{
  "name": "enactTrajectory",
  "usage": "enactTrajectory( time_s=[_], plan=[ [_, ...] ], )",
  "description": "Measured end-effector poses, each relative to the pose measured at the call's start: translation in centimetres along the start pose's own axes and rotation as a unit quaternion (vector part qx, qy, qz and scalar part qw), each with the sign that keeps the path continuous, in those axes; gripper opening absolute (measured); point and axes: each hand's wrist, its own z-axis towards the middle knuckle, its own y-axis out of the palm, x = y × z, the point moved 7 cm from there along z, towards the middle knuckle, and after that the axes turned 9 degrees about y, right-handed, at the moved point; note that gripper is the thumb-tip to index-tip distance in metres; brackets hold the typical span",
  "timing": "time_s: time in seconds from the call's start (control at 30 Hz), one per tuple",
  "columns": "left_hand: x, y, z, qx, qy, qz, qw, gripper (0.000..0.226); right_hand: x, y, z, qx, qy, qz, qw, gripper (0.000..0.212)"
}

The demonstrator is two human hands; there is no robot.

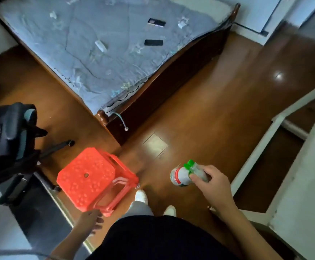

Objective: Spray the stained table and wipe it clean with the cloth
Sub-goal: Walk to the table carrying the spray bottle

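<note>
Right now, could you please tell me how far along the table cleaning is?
Nothing looks done yet. The right hand holds the spray bottle; the left hand holds a tilted red stool by its leg. No cloth is in view. Spraying and wiping are both left.

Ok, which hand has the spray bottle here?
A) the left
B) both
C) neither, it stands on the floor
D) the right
D: the right hand holds the spray bottle by its green-topped neck, while the left hand is at the red stool.
</note>
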Motion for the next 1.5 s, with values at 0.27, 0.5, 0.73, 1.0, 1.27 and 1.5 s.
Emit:
enactTrajectory(
  time_s=[0.27, 0.5, 0.73, 1.0, 1.27, 1.5],
  plan=[
    [15.1, 3.9, 7.5, -0.039, 0.051, 0.050, 0.997, 0.031, 1.2, -6.0, 6.6, 0.070, 0.073, 0.020, 0.995, 0.029],
    [33.1, 13.2, 15.2, -0.151, 0.133, 0.159, 0.967, 0.031, 4.1, -11.8, 9.1, 0.184, 0.179, 0.072, 0.964, 0.030],
    [52.0, 23.1, 14.6, -0.236, 0.297, 0.281, 0.882, 0.027, 6.6, -16.5, 12.2, 0.285, 0.279, 0.110, 0.910, 0.038],
    [59.3, 27.3, 18.0, -0.210, 0.276, 0.307, 0.886, 0.025, 7.5, -22.6, 23.0, 0.260, 0.275, 0.116, 0.918, 0.035],
    [63.7, 26.9, 20.4, -0.136, 0.205, 0.261, 0.934, 0.025, 1.9, -30.2, 38.4, 0.178, 0.169, 0.090, 0.965, 0.037],
    [72.4, 31.2, 24.8, -0.143, 0.186, 0.255, 0.938, 0.022, -0.9, -36.0, 49.0, 0.201, 0.146, 0.110, 0.962, 0.038]
  ],
)
